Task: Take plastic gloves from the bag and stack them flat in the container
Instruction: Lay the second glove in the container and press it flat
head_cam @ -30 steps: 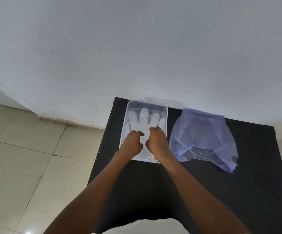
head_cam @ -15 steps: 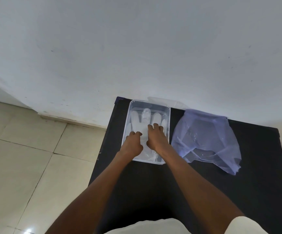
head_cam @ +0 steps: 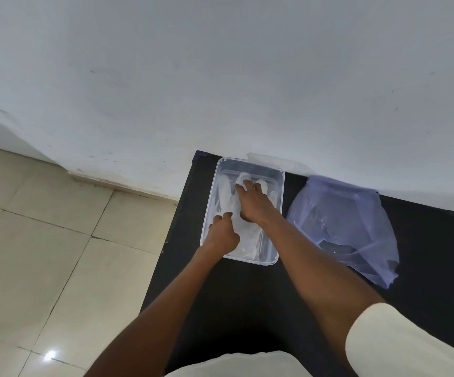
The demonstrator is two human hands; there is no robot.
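A clear rectangular container (head_cam: 280,186) stands on the black table (head_cam: 247,295) near its far left corner. Translucent plastic gloves (head_cam: 224,193) lie flat inside it, fingers pointing to the wall. My right hand (head_cam: 253,204) lies palm down over the gloves, its fingertips spread on the glove fingers at the far end. My left hand (head_cam: 221,234) rests curled on the cuff end at the container's near left side, fingers pressing on the plastic. A bluish plastic bag (head_cam: 343,224) lies crumpled to the right of the container.
A white wall (head_cam: 220,77) rises directly behind the table. A clear lid (head_cam: 275,161) leans between the container and the wall. Beige floor tiles (head_cam: 43,254) lie beyond the table's left edge. Bare black tabletop extends between the container and me.
My right hand has slid forward along the gloves from the palm area to the fingertips at the far end. My left hand has stayed at the cuff end.
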